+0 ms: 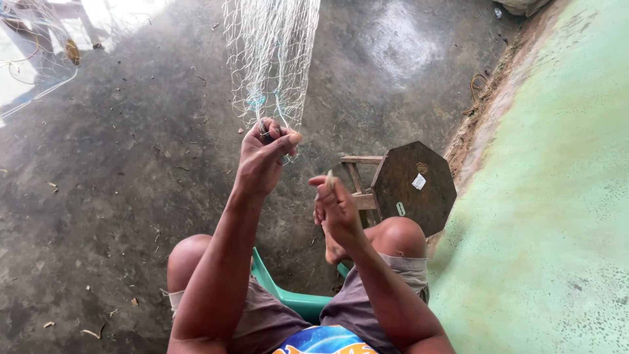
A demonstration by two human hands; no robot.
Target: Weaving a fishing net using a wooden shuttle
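Observation:
A pale fishing net (272,52) hangs down from above, its meshes bunched toward the bottom. My left hand (262,157) is raised and pinches the net's lower edge between thumb and fingers. My right hand (335,206) is lower and to the right, fingers closed around a thin pale tool that sticks up above the fingertips; what it is exactly I cannot tell. I sit on a green plastic chair (288,298), both knees showing.
A small wooden stool (409,187) lies tipped on its side by my right knee. A light green wall (557,196) runs along the right. The dark concrete floor (118,183) carries scattered debris. More net and frame parts lie at the top left (39,59).

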